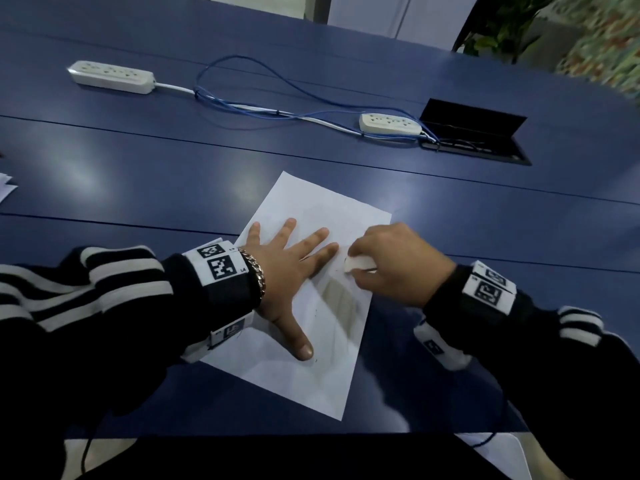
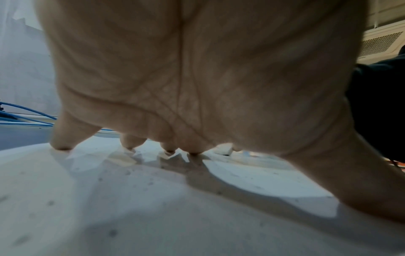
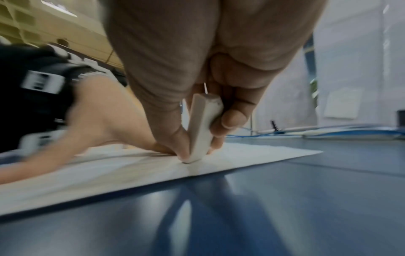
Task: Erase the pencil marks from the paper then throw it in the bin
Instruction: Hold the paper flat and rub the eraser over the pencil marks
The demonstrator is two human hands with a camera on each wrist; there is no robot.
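Observation:
A white sheet of paper (image 1: 313, 327) lies slanted on the blue table (image 1: 145, 174) in front of me. My left hand (image 1: 287, 268) lies flat on the sheet with fingers spread, pressing it down; its fingertips (image 2: 63, 146) touch the paper (image 2: 131, 207). My right hand (image 1: 391, 258) pinches a white eraser (image 1: 358, 263) between thumb and fingers, just right of the left fingertips. In the right wrist view the eraser (image 3: 202, 128) stands nearly upright, its lower end on the paper (image 3: 109, 175) near the sheet's right edge. Faint grey specks dot the sheet. No bin is in view.
Two white power strips (image 1: 110, 77) (image 1: 389, 123) joined by blue and white cables (image 1: 263, 110) lie farther back. An open black cable hatch (image 1: 474, 133) sits in the table at the back right. More white paper (image 1: 5, 187) shows at the left edge.

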